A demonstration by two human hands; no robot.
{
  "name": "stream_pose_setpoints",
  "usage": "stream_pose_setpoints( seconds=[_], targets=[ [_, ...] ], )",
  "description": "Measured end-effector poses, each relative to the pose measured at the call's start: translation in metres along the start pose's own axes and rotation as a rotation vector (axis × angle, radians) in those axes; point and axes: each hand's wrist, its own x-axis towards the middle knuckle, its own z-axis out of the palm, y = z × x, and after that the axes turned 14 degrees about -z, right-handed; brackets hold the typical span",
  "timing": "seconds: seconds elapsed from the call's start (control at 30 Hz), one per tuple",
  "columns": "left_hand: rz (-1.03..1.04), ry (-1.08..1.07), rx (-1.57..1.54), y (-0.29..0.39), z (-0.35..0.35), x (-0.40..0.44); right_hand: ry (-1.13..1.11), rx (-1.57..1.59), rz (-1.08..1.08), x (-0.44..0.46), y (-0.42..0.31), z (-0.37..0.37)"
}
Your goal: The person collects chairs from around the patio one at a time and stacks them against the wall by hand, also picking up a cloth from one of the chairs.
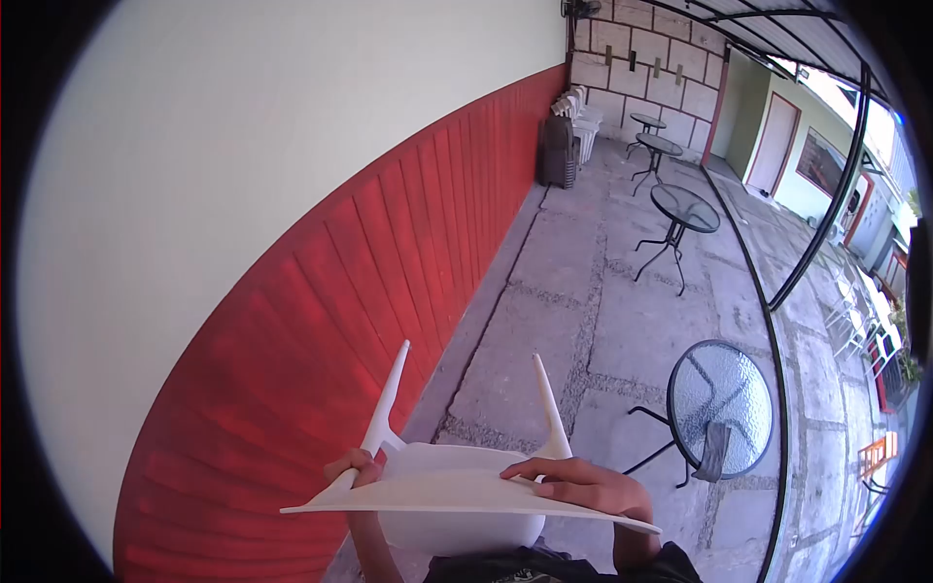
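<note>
A white plastic chair [447, 491] is held up in front of my body, tipped so that two of its legs point away from me. My left hand [362, 468] is closed on its left side, near the base of one leg, with the fingers curled over the edge. Across the right side lies my right hand [588, 486], its fingers over the top of the white plastic and the wrist by the near edge. The chair's underside and parts of both palms are hidden.
On my left runs a wall with a red lower part [321, 291]. To the right stands a round glass table [724, 398] with a grey cloth [714, 452] on it. Farther off are more glass tables [685, 207], brown stacked chairs [558, 151] and a black post [836, 214].
</note>
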Motion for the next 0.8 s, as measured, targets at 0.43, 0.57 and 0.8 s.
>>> stream_pose_setpoints(
  seconds=[0.43, 0.57, 0.8],
  targets=[
    [0.146, -0.394, -0.123, -0.040, 0.175, 0.129, 0.471, -0.244, -0.254, -0.036, 0.041, -0.085],
    [0.138, -0.446, -0.067, -0.071, 0.236, 0.177, 0.813, -0.087, -0.389, -0.054, 0.179, -0.149],
    [0.259, -0.574, -0.008, -0.163, 0.371, 0.287, 1.172, 0.149, -1.197, -0.023, 0.388, -0.321]
  ],
)
